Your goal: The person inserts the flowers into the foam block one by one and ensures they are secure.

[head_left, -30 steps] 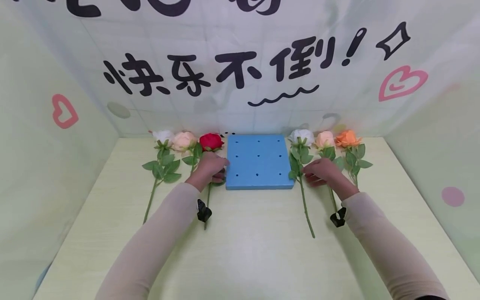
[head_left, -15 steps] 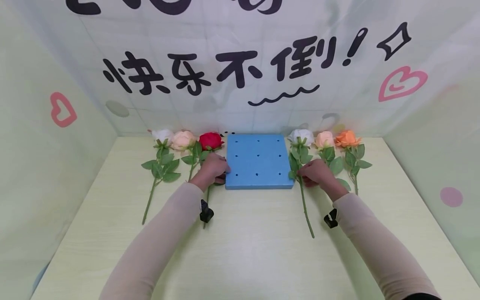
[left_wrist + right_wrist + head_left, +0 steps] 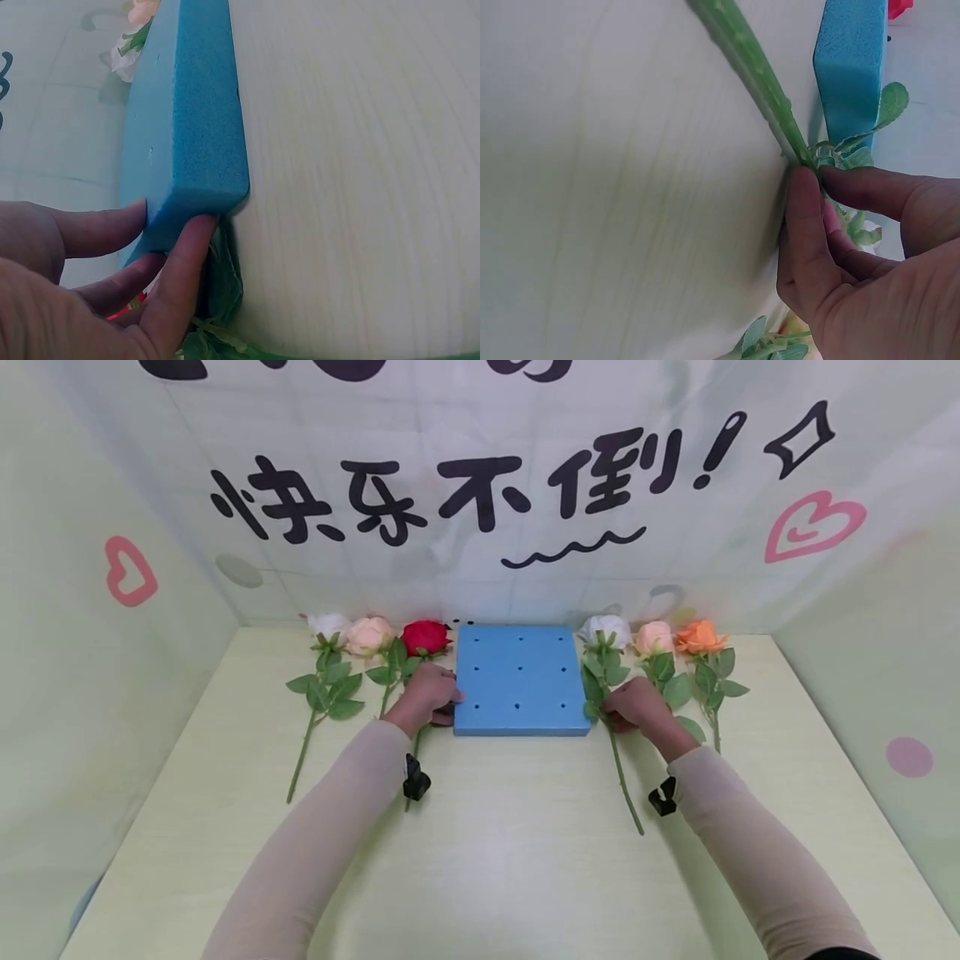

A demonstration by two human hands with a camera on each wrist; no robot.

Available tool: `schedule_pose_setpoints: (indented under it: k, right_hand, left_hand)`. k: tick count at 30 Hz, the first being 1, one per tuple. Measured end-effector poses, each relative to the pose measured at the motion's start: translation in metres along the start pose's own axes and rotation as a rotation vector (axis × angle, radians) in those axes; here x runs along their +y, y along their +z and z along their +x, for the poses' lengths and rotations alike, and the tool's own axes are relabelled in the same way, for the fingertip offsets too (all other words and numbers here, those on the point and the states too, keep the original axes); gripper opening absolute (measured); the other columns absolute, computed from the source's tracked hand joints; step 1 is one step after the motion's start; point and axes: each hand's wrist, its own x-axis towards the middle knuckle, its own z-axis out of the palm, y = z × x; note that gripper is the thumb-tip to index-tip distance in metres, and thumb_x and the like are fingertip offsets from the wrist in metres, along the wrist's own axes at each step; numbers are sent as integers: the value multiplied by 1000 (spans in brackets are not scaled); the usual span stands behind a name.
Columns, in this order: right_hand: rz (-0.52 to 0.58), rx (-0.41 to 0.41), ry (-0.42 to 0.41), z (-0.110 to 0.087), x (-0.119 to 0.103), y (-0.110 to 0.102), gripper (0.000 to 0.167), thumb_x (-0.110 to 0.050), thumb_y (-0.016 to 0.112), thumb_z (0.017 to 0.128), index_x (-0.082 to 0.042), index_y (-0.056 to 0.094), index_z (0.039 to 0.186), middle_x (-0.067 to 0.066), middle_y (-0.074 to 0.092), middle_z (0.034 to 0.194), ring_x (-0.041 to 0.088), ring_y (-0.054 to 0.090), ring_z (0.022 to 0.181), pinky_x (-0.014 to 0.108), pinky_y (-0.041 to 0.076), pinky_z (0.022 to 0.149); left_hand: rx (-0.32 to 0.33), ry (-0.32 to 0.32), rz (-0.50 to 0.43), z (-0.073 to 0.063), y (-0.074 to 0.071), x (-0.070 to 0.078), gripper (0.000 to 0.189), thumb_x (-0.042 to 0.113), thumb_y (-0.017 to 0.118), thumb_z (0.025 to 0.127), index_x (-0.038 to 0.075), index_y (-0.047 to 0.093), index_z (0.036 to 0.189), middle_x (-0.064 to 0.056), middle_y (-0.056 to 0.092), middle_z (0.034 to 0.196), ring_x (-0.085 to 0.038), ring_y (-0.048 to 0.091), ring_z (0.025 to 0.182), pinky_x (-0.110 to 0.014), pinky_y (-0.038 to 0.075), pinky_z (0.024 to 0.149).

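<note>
A blue foam block [image 3: 521, 685] with rows of small holes lies at the back middle of the table. At its left edge, my left hand [image 3: 423, 693] holds it, thumb on the top face and fingertips [image 3: 196, 229] against the side. A red artificial rose [image 3: 425, 637] lies partly beneath that hand. My right hand [image 3: 637, 706] pinches the green stem [image 3: 757, 79] of a white artificial rose [image 3: 607, 632] between thumb and index finger. This rose lies along the block's right edge, its stem end pointing toward the front.
Left of the block lie another white rose [image 3: 328, 627] and a pink rose [image 3: 369, 636]. To the right are a peach rose [image 3: 654, 638] and an orange rose [image 3: 701, 637]. A printed cloth wall [image 3: 480, 585] stands behind the pale table [image 3: 510, 860].
My right hand has moved left onto the white rose's stem and taken hold of it. The stem's lower end has swung slightly right. The left hand stays at the block's edge.
</note>
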Motion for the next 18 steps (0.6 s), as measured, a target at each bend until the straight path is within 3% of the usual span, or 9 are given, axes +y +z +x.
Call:
schedule_pose_setpoints:
  k: [9,18]
  right_hand:
    - [59,-13,-14,-3,-1,-5,25,-5,62,88,13,65,105,4,66,71,13,63,60,30,57,60]
    - [195,-65,-1,-8,-6,-6,28,-9,57,97,8,57,119,1,65,87,12,64,77,29,58,72]
  left_hand:
    - [24,21,-8,-6,4,3,51,0,60,92,7,49,142,-14,55,129,-29,60,106,-42,59,75]
    - [15,-14,-31,-3,1,0,53,0,61,92,10,49,142,-14,54,125,-29,58,109,-41,58,77]
